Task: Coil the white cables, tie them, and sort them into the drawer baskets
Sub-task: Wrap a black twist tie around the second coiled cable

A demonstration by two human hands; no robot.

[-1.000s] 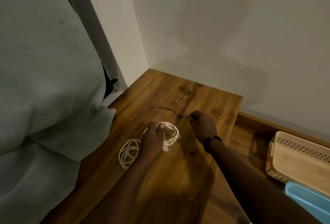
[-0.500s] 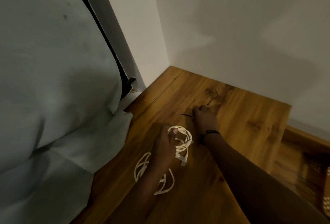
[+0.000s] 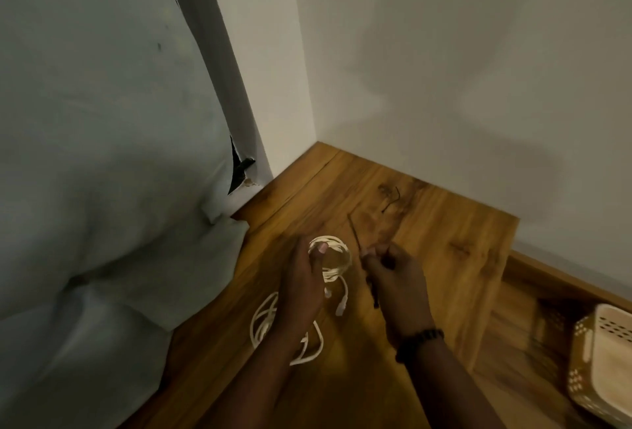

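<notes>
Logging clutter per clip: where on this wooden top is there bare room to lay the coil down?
Free: the right stretch of the wooden top, between the right hand and its right edge. Crowded: the middle, where the left hand holds the coiled cable above a loose cable; another black tie lies near the wall.

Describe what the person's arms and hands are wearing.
Both forearms are bare, with no sleeves in view. The right wrist carries a dark beaded bracelet. The left hand and right hand wear no gloves; the blur makes it impossible to tell whether there are rings. No bracelet or watch shows on the left wrist.
</notes>
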